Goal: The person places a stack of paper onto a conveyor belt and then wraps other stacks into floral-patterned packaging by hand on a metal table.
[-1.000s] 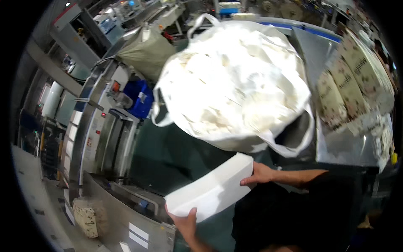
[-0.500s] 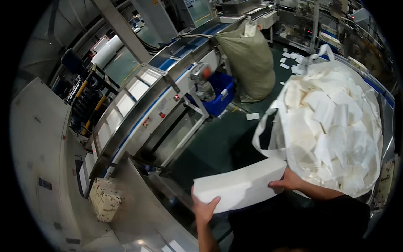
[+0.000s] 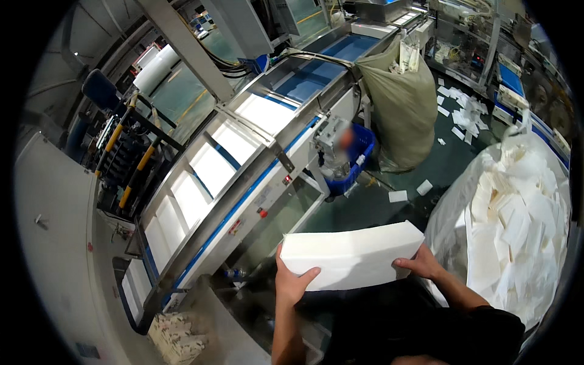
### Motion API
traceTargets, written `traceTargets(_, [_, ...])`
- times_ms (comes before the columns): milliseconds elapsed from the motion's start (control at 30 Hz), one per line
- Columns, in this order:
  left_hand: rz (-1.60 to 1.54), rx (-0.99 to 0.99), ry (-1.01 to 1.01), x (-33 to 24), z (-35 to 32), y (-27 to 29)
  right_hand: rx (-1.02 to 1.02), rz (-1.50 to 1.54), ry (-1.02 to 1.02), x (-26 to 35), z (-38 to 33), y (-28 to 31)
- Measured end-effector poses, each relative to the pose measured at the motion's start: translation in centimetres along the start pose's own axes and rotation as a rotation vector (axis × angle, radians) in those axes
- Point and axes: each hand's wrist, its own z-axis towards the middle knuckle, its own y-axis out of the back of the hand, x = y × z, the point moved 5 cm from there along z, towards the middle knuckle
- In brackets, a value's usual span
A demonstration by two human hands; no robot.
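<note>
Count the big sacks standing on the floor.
2. A green sack stands at the conveyor's far end; a clear sack full of white sheets stands at right, beside the white stack the hands hold. Others may be hidden.

Matt white paper stack; woven plastic sack.

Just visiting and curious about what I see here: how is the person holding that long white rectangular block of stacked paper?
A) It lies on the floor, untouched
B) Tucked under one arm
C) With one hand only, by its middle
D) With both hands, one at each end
D: the left hand grips the near left end of the long white rectangular block of stacked paper and the right hand holds its right end.
</note>
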Motion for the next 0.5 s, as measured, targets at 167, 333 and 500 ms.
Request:
traceTargets(167, [-0.005, -0.064, -0.003, -0.3, 10.0, -2.1, -0.009, -0.002, 0.001, 3.1, 11.5, 3.7])
traceTargets(333, [-0.054, -0.119, 0.018, -3.7, 18.4, -3.3, 0.052, -0.006, -0.007, 6.1, 20.8, 7.4])
traceTargets(500, [-0.122, -0.194, 0.044, -4.0, 22.5, 0.2, 0.124, -0.093, -0.005, 9.3, 28.4, 5.9])
